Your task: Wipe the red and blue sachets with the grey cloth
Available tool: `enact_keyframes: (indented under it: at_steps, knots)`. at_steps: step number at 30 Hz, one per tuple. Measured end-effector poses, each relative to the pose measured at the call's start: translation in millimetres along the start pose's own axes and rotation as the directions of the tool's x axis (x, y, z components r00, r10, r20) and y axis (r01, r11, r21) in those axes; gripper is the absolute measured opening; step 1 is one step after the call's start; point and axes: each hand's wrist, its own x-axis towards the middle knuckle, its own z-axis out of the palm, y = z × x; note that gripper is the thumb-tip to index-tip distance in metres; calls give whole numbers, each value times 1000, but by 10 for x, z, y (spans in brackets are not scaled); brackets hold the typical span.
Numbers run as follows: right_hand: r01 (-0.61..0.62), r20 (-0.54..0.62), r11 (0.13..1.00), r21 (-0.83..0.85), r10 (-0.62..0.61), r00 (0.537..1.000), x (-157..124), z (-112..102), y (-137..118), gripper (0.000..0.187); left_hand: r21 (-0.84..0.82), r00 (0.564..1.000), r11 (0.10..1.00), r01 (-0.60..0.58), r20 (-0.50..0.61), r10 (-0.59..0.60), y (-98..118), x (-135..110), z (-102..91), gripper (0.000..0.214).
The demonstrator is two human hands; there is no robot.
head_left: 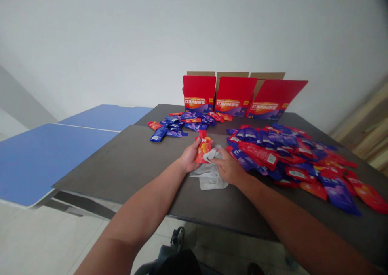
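My left hand (pixel 190 157) is closed around the left side of a red pouch (pixel 204 146) with orange fruit printed on it. The pouch stands tilted up, its narrow spout end pointing away from me. In my right hand (pixel 228 166) is a light grey cloth (pixel 210 177), bunched at the fingers and pressed against the pouch's lower right part. The rest of the cloth hangs down to the dark tabletop beneath both hands. Just right of my right hand begins a big heap of red and blue pouches (pixel 273 145).
Three open red boxes (pixel 198 93) stand in a row at the table's back. A smaller group of blue and red pouches (pixel 182 123) lies before them. The dark grey table (pixel 130 166) adjoins a blue table (pixel 75 149) on the left, with a white wall (pixel 136 44) behind.
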Motion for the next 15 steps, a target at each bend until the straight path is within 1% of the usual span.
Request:
enact_keyframes:
  at_steps: [2, 4, 10, 15]
  knots:
    - [-53, -14, 998, -21, 52, 999, 5, 19, 25, 47, 58, 997, 996, 70, 38, -72, -19, -13, -1, 46]
    - [-95, -52, 995, -29, 94, 994, 12, 34, 47, 47, 113, 992, 988, 106, 49, -112, -33, -26, -11, 46]
    - [-134, -141, 991, -23, 130, 981, 37, 31, 54, 50, 208, 982, 963, 172, 44, -185, -56, -66, -17, 42]
    - [-266, -181, 964, -1, 261, 948, 58, 43, 76, 47, 271, 971, 937, 219, 37, -237, -64, -92, 6, 40]
